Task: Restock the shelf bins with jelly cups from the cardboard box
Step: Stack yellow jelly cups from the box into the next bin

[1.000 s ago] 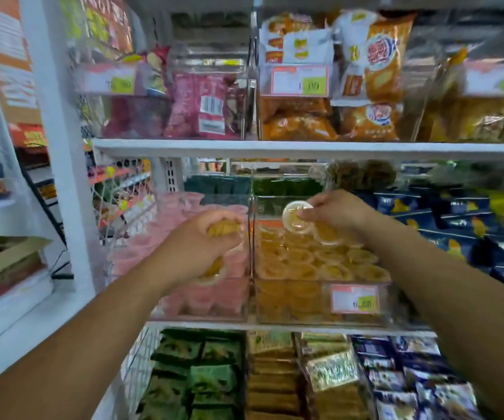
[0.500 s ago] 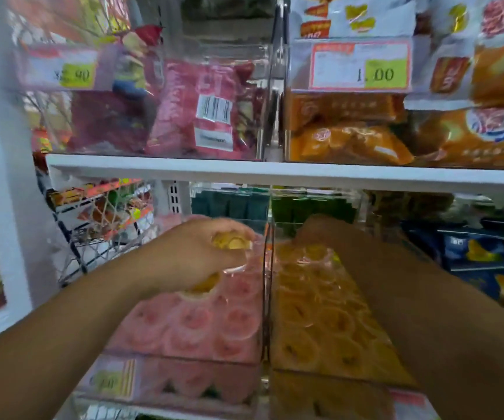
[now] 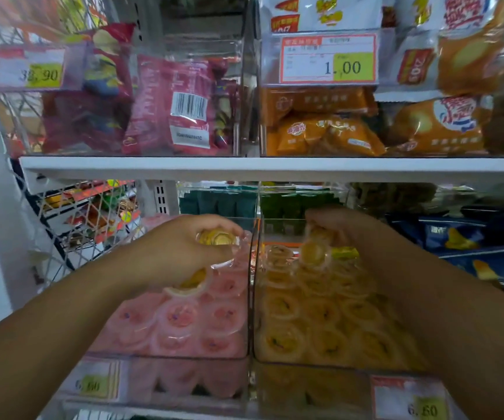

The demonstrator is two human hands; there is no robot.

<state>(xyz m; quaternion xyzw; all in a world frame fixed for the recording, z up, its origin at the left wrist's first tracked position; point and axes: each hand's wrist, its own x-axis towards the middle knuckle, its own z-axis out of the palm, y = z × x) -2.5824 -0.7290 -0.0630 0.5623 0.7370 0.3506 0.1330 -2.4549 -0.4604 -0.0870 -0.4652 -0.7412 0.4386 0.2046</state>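
The left grip point(image 3: 181, 253) is curled round a handful of yellow cups point(image 3: 218, 239), one poking out below the palm. It hangs over the pink bin point(image 3: 184, 377), just left of the clear divider point(image 3: 252, 298). I judge these are spare stock, kept in hand until they can cross. The pink bin looks full to its front lip, so nothing belongs there. Right of the divider, the yellow bin point(image 3: 320, 386) is packed in front, with open room only toward the back. The right grip point(image 3: 344, 225) reaches there, fingers bent over a tilted cup point(image 3: 312, 253); blur hides whether it pinches the cup or merely touches it. The shelf point(image 3: 244, 166) above sits low, leaving little headroom. The box is out of view.
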